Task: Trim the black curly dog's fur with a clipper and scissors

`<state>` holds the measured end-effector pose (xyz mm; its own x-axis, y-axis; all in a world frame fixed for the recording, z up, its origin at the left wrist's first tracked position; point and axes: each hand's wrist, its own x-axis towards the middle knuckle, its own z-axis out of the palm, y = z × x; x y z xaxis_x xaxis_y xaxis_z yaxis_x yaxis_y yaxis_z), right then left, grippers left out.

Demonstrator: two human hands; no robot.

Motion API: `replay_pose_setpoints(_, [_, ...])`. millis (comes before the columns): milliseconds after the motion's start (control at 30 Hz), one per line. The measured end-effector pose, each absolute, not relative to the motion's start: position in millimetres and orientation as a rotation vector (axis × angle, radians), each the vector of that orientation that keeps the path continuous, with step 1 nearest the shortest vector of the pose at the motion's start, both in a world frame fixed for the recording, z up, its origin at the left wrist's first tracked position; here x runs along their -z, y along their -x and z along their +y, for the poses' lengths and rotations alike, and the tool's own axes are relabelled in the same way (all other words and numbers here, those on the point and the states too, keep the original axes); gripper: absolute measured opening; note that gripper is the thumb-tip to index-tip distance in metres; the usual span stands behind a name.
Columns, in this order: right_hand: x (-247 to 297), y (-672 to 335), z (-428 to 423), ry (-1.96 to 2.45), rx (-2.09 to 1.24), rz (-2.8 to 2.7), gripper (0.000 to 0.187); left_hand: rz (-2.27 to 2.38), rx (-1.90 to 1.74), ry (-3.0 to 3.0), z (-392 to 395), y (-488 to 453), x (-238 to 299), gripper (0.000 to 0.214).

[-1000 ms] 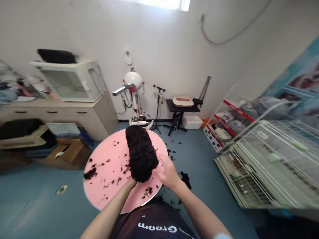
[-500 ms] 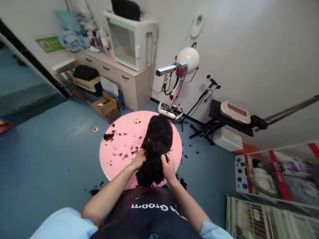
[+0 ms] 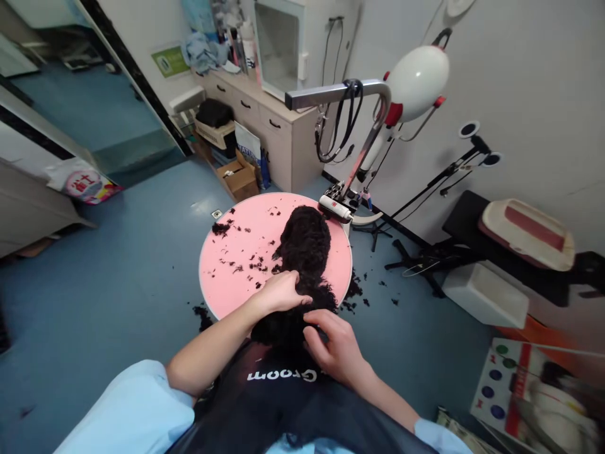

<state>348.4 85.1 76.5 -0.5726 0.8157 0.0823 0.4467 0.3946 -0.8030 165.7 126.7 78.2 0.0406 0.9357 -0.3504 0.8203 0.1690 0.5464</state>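
A black curly-coated dog [image 3: 306,239] is on the round pink grooming table [image 3: 231,252], its rear part toward the table arm and its shaggy front end close to my apron. My left hand [image 3: 282,291] lies across the dog at its narrow middle, thumb and fingers apart over the fur. Beside the nearer shaggy part is my right hand [image 3: 334,343], fingers loosely bent and thumb apart, with nothing seen in it. Black fur hides the dog's face and legs. Cut hair tufts [image 3: 221,228] are scattered over the table's left side.
A metal grooming arm [image 3: 331,94] with black loops rises at the table's far edge. Cabinets [image 3: 305,148] and a cardboard box [image 3: 240,180] stand behind. To the right are a tripod [image 3: 425,183] and a white bin [image 3: 486,290]. More hair [image 3: 355,287] lies on the floor.
My left hand has moved from the dog's left side up over it. My right hand has drawn back toward me and loosened. The view has shifted left and down.
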Motion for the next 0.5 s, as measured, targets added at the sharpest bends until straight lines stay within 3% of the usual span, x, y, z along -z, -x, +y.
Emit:
replay_pose_setpoints(100, [-70, -333, 100, 1.124, -0.911, -2.028, 0.035, 1.720, -0.479, -1.514, 114, -168, -59, 0.038])
replay_pose_setpoints(167, [-44, -321, 105, 1.320, -0.906, -1.953, 0.070, 1.616, -0.731, -1.299, 103, -165, -37, 0.030])
replay_pose_setpoints(233, [-14, -316, 105, 1.423, -0.950, -1.900, 0.090, 1.548, -0.939, -1.081, 93, -162, -11, 0.022])
replay_pose_setpoints(367, [21, -327, 94, 1.432, -1.013, -1.819, 0.102, 1.510, -1.076, -0.825, 75, -157, 28, 0.023])
replay_pose_setpoints(500, [29, -337, 84, 1.412, -1.095, -1.790, 0.109, 1.745, -1.287, -0.883, 64, -160, 21, 0.020])
